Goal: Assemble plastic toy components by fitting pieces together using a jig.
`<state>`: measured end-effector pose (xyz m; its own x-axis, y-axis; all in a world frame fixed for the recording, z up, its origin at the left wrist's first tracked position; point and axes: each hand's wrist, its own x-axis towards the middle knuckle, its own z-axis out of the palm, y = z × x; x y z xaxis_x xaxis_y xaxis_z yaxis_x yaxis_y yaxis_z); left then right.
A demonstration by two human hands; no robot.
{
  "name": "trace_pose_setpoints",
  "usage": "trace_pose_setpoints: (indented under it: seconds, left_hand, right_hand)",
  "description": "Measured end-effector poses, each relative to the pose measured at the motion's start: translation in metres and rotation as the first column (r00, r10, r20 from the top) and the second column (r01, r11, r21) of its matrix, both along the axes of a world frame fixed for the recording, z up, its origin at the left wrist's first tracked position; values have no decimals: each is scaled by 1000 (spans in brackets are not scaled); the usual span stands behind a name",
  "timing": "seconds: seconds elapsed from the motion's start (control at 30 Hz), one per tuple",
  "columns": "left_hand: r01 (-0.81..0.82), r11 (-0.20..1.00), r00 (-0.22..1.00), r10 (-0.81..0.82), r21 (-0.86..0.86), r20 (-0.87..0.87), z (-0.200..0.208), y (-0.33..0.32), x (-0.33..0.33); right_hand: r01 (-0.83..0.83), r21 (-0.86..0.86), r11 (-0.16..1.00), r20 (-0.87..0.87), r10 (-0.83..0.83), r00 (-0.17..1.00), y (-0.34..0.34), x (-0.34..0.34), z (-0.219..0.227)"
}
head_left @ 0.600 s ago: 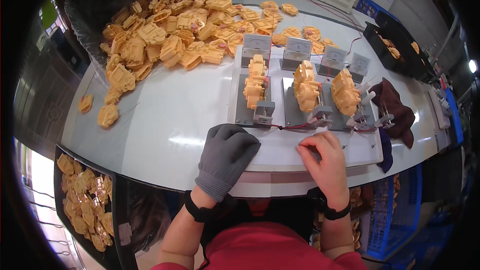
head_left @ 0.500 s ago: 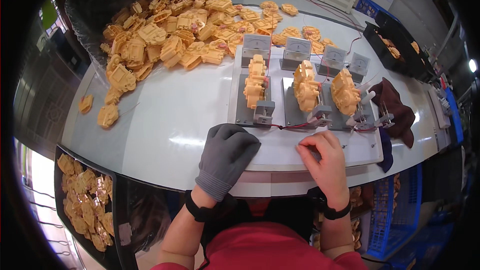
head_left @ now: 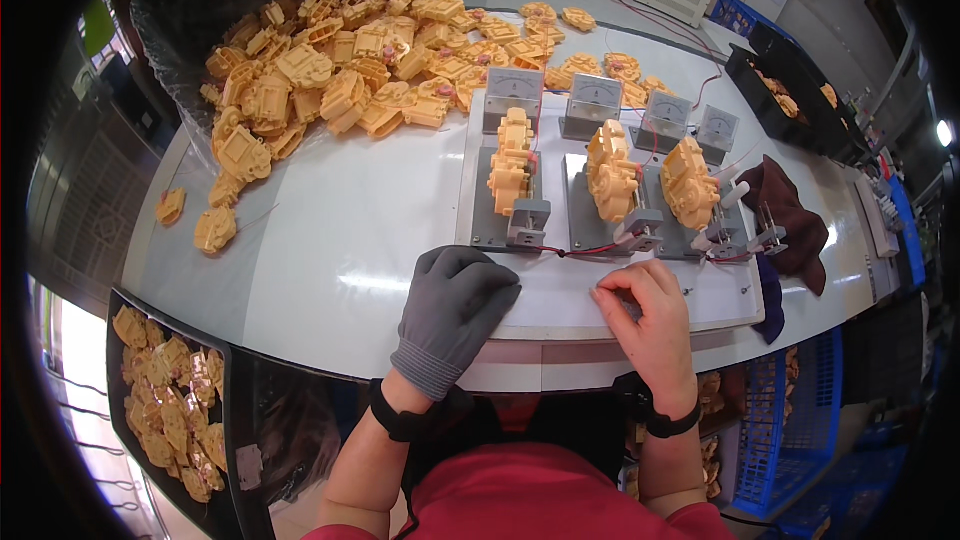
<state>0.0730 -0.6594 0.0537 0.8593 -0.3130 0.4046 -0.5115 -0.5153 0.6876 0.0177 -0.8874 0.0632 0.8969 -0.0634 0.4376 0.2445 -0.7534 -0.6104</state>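
My left hand (head_left: 455, 305), in a grey knitted glove, rests palm down at the board's front left edge. Its fingers are curled together, and nothing shows in them. My bare right hand (head_left: 648, 312) lies on the white board (head_left: 555, 310), thumb and index tips brought together with nothing visible between. Beyond my hands, three cream plastic gear housings stand upright in grey metal test fixtures: a left housing (head_left: 511, 165), a middle housing (head_left: 612, 172) and a right housing (head_left: 690, 183). Neither hand touches them. Red and black wires (head_left: 575, 253) run along the fixtures' front.
Analog meters (head_left: 596, 105) stand behind the fixtures. Many cream housings (head_left: 300, 70) spill from a lined black bin at the back left. A dark cloth (head_left: 785, 220) lies at right. More parts fill a black crate (head_left: 175, 410) below left; a blue crate (head_left: 790, 420) stands below right.
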Motion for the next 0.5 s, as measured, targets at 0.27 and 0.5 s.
trace_pose_setpoints:
  seconds: [0.27,0.5]
  left_hand:
    - [24,1000,999,-24,-1,-22,1,2,-1]
    - [19,1000,1000,-19,-18,-20,0,2,-2]
  right_hand:
    - [-1,-2,1000,16,1,1000,0,0,0]
    - [4,-2,1000,5,-4,1000,0,0,0]
